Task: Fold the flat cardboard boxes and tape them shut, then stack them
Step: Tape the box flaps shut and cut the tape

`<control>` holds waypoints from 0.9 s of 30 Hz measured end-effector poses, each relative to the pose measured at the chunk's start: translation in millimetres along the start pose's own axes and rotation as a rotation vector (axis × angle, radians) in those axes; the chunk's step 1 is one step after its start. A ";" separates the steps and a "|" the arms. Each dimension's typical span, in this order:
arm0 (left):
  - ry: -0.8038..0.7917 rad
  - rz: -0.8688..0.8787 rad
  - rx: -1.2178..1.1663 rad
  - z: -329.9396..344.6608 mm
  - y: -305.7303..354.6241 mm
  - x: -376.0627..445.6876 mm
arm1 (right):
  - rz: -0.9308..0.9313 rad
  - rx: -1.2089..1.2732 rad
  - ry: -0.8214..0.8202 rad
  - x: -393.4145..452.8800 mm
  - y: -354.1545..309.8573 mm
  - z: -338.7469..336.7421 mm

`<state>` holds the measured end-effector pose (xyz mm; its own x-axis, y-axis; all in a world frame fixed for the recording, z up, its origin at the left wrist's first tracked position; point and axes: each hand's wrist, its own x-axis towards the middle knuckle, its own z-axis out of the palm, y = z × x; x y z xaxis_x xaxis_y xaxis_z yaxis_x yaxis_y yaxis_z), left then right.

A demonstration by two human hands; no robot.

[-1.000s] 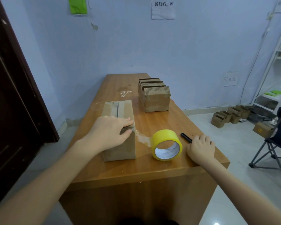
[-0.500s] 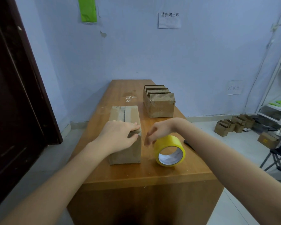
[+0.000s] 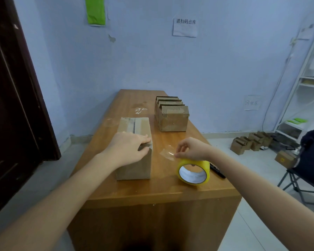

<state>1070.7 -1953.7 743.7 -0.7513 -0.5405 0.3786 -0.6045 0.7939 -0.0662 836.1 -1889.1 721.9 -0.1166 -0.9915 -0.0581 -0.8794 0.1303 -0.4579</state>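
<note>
Pressing the box [image 3: 134,142] flat-fingered, left hand [image 3: 129,147]; right hand [image 3: 192,148] pinches tape [image 3: 168,153].

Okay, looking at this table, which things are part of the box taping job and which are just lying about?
Part of the job:
- cardboard box, under the left hand
- yellow tape roll
- loose tape strip, pinched by the right hand
- flat box stack

Lying about:
- black pen
- boxes on floor
- folding chair
</note>
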 end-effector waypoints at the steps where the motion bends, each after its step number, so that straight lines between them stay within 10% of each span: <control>1: 0.003 0.000 0.004 0.2 0.6 -0.1 | 0.012 -0.077 0.084 -1.7 1.6 1.9; 5: 0.018 0.008 0.016 1.5 1.9 -1.5 | 0.089 -0.374 0.347 -4.4 -3.9 15.5; 16: 0.035 0.015 0.046 -0.5 6.0 -3.2 | -0.100 -0.932 0.430 -6.4 -11.1 88.8; 27: -0.026 0.019 -0.083 5.7 -4.6 -5.2 | -0.290 -0.118 0.594 -11.3 -36.7 62.0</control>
<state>1075.9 -1956.2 736.8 -0.7695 -0.5314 0.3543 -0.5669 0.8238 0.0042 898.3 -1882.8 684.3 -0.0723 -0.8209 0.5665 -0.9542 -0.1084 -0.2788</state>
